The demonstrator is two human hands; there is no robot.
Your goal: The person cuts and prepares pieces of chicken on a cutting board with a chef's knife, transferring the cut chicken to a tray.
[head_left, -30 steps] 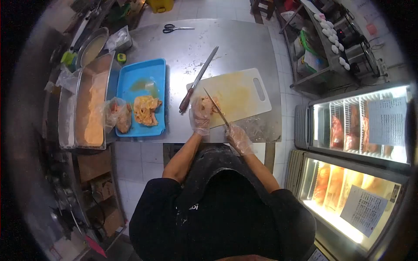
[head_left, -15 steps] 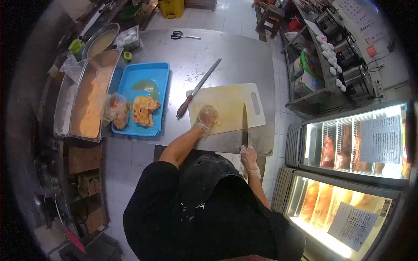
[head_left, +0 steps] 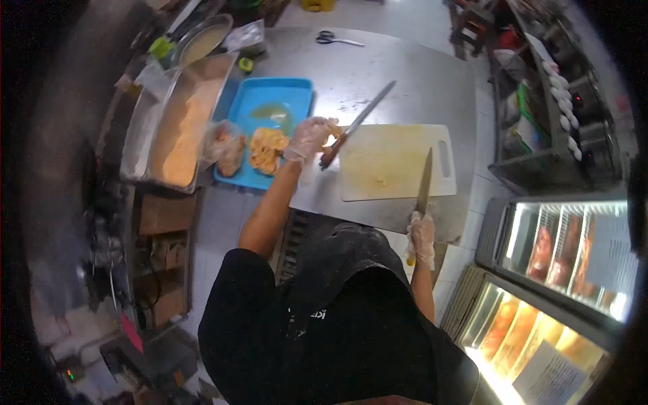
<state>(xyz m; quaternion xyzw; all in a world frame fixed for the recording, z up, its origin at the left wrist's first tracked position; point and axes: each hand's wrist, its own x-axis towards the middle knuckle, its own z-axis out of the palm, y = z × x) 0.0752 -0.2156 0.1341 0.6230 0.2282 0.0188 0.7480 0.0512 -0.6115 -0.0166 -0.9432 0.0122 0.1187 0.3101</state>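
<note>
My left hand [head_left: 312, 139], in a clear plastic glove, is closed around small pieces of yellowish meat [head_left: 335, 128] between the blue tray and the cutting board. Gripped in my gloved right hand [head_left: 422, 237] is a large knife [head_left: 425, 181], its blade lying over the right part of the white cutting board [head_left: 364, 145]. A few yellowish scraps [head_left: 382, 181] lie on the board. On the blue tray [head_left: 297, 90] are a chunk of yellowish meat [head_left: 268, 150] and a plastic bag of meat [head_left: 228, 152]. A second knife [head_left: 368, 110] with a dark red handle rests left of the board.
Scissors [head_left: 337, 39] lie at the far side of the steel table [head_left: 412, 67]. Left of the tray stands a deep metal pan [head_left: 183, 128] with orange-tinted powder, a bowl [head_left: 206, 42] behind it. Lit display fridges [head_left: 567, 250] and a shelf [head_left: 533, 162] stand at the right.
My left hand has lifted off the cutting board and moved left toward the blue tray, carrying pieces of meat. The right hand still grips the knife over the board. The camera view has shifted.
</note>
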